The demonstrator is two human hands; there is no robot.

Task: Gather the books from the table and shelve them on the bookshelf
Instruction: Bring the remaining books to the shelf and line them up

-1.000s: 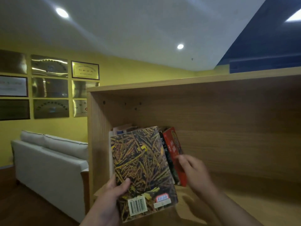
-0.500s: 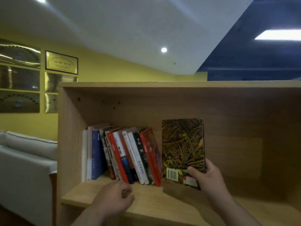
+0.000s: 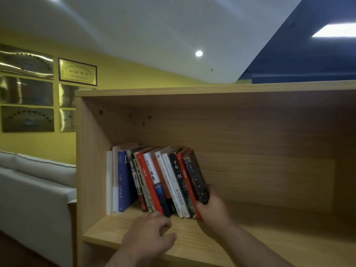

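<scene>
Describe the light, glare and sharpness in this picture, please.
Head view: the ceiling lamp and the wall plaques glare; the bookshelf inside is dim, darkest at right; the book spines look slightly soft, large titles readable; the dark book in the right hand lies in shadow.

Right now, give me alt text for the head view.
The right hand grips a dark book at the right end of a leaning row of books on a wooden shelf. The left hand is low before the row, fingers loosely curled.
</scene>
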